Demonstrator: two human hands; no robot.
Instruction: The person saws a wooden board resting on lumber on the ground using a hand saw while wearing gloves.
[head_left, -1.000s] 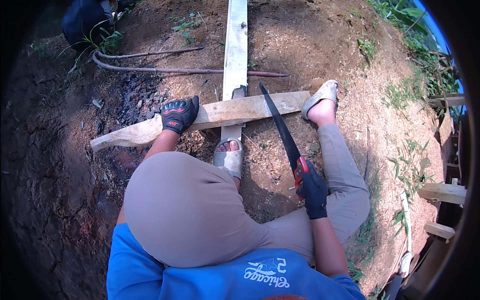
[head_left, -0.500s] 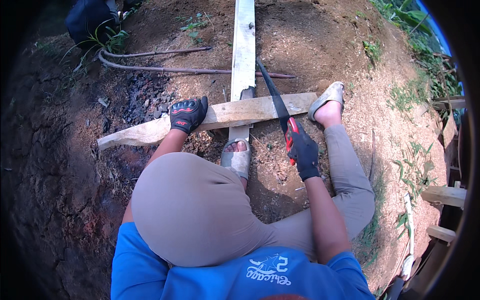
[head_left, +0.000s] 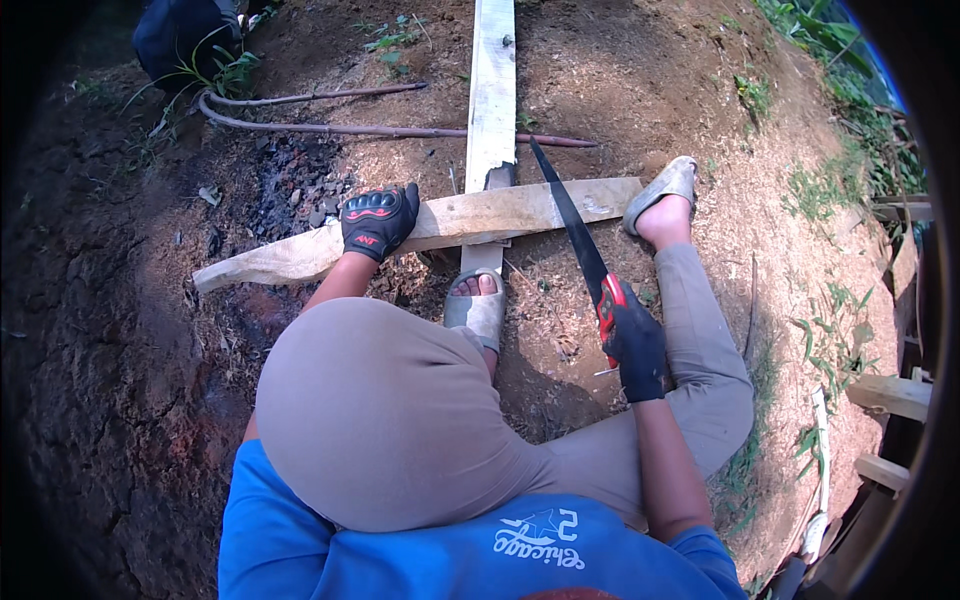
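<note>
Black-bladed, red-handled handsaw (head_left: 579, 228), extended above a pale, rough-edged wooden plank (head_left: 480, 215).
Black-gloved right hand (head_left: 637, 345): closed round the saw's handle (head_left: 608, 297). Black-and-red-gloved left hand (head_left: 380, 220): clasped over the plank, which lies crosswise on a long whitish board (head_left: 492, 95).

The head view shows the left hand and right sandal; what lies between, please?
In the head view, a wooden plank over a pale board, and the handsaw blade.

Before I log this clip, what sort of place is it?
Probably an informal outdoor woodworking spot: bare earth scattered with what looks like sawdust, green plants at the edge, and a handsaw held over a rough plank.
</note>
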